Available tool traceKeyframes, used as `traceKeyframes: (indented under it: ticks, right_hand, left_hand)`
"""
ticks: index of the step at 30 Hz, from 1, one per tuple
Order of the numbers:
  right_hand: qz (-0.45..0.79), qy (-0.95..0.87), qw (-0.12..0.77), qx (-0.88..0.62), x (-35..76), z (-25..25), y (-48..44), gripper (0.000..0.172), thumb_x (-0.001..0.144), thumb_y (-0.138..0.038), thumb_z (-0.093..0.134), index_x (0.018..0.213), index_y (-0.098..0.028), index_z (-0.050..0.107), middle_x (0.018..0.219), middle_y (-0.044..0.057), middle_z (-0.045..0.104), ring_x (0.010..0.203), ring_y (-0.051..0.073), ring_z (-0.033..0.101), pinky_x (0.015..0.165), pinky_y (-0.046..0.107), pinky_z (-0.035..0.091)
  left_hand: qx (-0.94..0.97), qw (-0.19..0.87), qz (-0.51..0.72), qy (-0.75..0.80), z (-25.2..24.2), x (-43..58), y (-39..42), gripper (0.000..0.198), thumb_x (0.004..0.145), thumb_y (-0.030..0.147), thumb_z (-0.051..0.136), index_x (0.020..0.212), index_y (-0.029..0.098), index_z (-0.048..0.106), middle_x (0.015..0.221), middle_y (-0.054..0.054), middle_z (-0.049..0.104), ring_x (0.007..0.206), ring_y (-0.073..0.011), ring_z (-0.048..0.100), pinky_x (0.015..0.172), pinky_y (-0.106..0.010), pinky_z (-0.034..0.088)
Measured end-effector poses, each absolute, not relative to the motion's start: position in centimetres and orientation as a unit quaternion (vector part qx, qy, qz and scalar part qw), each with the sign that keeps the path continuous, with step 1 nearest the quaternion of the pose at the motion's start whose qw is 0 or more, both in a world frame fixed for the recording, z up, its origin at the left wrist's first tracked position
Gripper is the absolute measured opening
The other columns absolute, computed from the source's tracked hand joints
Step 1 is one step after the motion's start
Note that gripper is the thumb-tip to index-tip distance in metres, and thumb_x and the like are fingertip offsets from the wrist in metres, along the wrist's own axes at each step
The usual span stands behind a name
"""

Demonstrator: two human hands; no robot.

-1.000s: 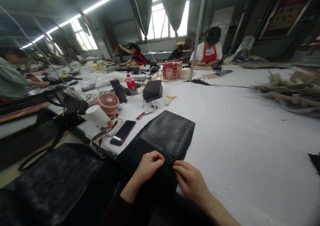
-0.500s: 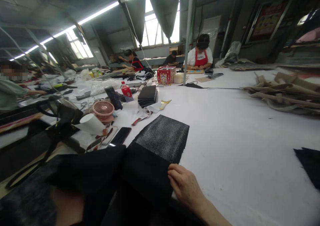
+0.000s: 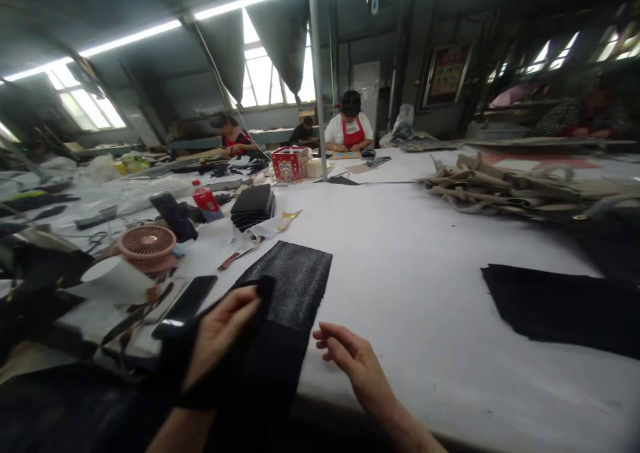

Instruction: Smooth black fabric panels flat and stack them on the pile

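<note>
My left hand [image 3: 223,329] is closed on a piece of black fabric [image 3: 267,289], and part of that fabric drapes over the wrist. Beneath it, on the white tabletop, lies a dark panel [image 3: 295,283] with a speckled grey surface. The black cloth overlaps the panel's near end, and I cannot make out where one piece stops and the other starts. Just right of the cloth's edge, my right hand [image 3: 353,359] hovers with loosely bent fingers apart, holding nothing.
Left of the panel are a phone [image 3: 193,299], a pink fan [image 3: 147,246], a red-labelled bottle [image 3: 206,199] and a stack of dark pieces [image 3: 253,206]. Black cloth pieces [image 3: 560,306] lie right, below a tan heap [image 3: 505,183]. A pole [image 3: 315,73] rises beyond; several people sit farther back.
The view has turned right. My left hand has come up into sight, holding the black fabric. My right hand has let go of the cloth's edge and moved slightly away.
</note>
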State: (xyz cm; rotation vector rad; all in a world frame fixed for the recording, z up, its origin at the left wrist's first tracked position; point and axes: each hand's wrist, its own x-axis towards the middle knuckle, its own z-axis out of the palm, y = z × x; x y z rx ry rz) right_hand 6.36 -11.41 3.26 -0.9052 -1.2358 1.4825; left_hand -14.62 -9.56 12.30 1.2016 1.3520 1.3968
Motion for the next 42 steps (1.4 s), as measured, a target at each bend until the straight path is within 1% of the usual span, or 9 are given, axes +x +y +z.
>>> traceKeyframes:
  ticks: [3, 7, 11, 15, 20, 24, 30, 38, 42]
  right_hand:
    - [0.670, -0.395, 0.529, -0.341, 10.5, 4.5, -13.7, 0.059, 0.087, -0.065, 0.056, 0.126, -0.021, 0.063, 0.121, 0.013, 0.065, 0.111, 0.028, 0.062, 0.095, 0.044, 0.049]
    - [0.644, -0.288, 0.542, -0.457, 16.3, 4.3, -15.8, 0.049, 0.081, -0.058, 0.068, 0.108, -0.017, 0.070, 0.101, 0.011, 0.071, 0.099, 0.029, 0.066, 0.089, 0.044, 0.052]
    - [0.602, -0.259, 0.553, -0.515, 21.0, 2.5, -16.2, 0.044, 0.070, -0.050, 0.078, 0.095, -0.014, 0.073, 0.086, 0.011, 0.072, 0.090, 0.031, 0.068, 0.081, 0.044, 0.054]
    - [0.593, -0.267, 0.546, -0.528, 24.1, 1.5, -16.7, 0.045, 0.071, -0.046, 0.075, 0.104, -0.016, 0.071, 0.093, 0.011, 0.072, 0.087, 0.029, 0.069, 0.075, 0.041, 0.055]
    - [0.581, -0.246, 0.490, -0.601, 28.3, 2.1, -16.1, 0.051, 0.071, -0.045, 0.075, 0.115, -0.019, 0.067, 0.089, 0.009, 0.072, 0.078, 0.024, 0.070, 0.068, 0.036, 0.055]
    - [0.571, -0.362, 0.374, -0.635, 30.2, 3.7, -11.5, 0.043, 0.076, -0.042, 0.073, 0.110, -0.017, 0.069, 0.093, 0.011, 0.073, 0.073, 0.018, 0.067, 0.061, 0.027, 0.050]
    - [0.375, -0.618, 0.277, -0.634, 25.4, 4.1, -4.1, 0.027, 0.082, -0.035, 0.061, 0.098, -0.017, 0.074, 0.077, 0.006, 0.072, 0.066, 0.019, 0.064, 0.061, 0.029, 0.046]
    - [0.236, -0.652, 0.275, -0.666, 20.3, 1.3, -2.5, 0.019, 0.086, -0.020, 0.055, 0.095, -0.021, 0.072, 0.088, 0.006, 0.068, 0.083, 0.021, 0.061, 0.077, 0.032, 0.041]
    - [0.115, -0.679, 0.276, -0.670, 19.7, -0.5, -3.3, 0.024, 0.093, -0.017, 0.048, 0.101, -0.022, 0.070, 0.089, 0.004, 0.063, 0.080, 0.018, 0.059, 0.072, 0.029, 0.040]
  left_hand:
    - [0.655, 0.358, 0.496, 0.444, 9.5, -5.0, -9.5, 0.009, 0.088, 0.025, 0.060, 0.085, 0.019, 0.066, 0.096, -0.004, 0.067, 0.094, -0.0193, 0.062, 0.087, -0.030, 0.050]
    - [0.763, 0.337, 0.418, 0.360, 5.3, 4.1, -10.2, 0.017, 0.089, 0.014, 0.051, 0.095, 0.021, 0.065, 0.101, -0.005, 0.068, 0.097, -0.0190, 0.062, 0.090, -0.032, 0.050]
    - [0.838, 0.290, 0.326, 0.328, 3.3, 5.0, -9.5, 0.023, 0.091, 0.014, 0.051, 0.108, 0.022, 0.064, 0.115, -0.008, 0.066, 0.108, -0.0218, 0.060, 0.096, -0.038, 0.049]
    - [0.897, 0.176, 0.220, 0.341, 2.7, 2.9, -6.9, 0.032, 0.085, 0.015, 0.062, 0.117, 0.021, 0.062, 0.130, -0.009, 0.060, 0.121, -0.0278, 0.054, 0.104, -0.047, 0.043]
    - [0.915, 0.155, 0.152, 0.339, 2.8, 2.1, -4.9, 0.029, 0.087, 0.025, 0.067, 0.115, 0.022, 0.063, 0.128, -0.007, 0.061, 0.116, -0.0263, 0.057, 0.100, -0.042, 0.046]
    - [0.920, 0.141, 0.134, 0.341, 3.5, 2.7, -3.6, 0.020, 0.090, 0.022, 0.063, 0.110, 0.021, 0.064, 0.121, -0.006, 0.063, 0.108, -0.0245, 0.060, 0.094, -0.040, 0.047]
    - [0.920, 0.123, 0.137, 0.346, 2.6, 3.0, -2.1, 0.023, 0.089, 0.019, 0.062, 0.112, 0.021, 0.061, 0.118, -0.006, 0.063, 0.106, -0.0250, 0.058, 0.092, -0.040, 0.047]
    - [0.905, 0.144, 0.176, 0.359, 1.4, 2.4, -1.8, 0.027, 0.086, 0.022, 0.068, 0.112, 0.020, 0.059, 0.117, -0.005, 0.061, 0.107, -0.0251, 0.055, 0.092, -0.041, 0.047]
    - [0.902, 0.127, 0.186, 0.368, 1.2, 2.3, -1.3, 0.019, 0.087, 0.023, 0.068, 0.105, 0.020, 0.061, 0.108, -0.005, 0.062, 0.099, -0.0251, 0.056, 0.086, -0.042, 0.048]
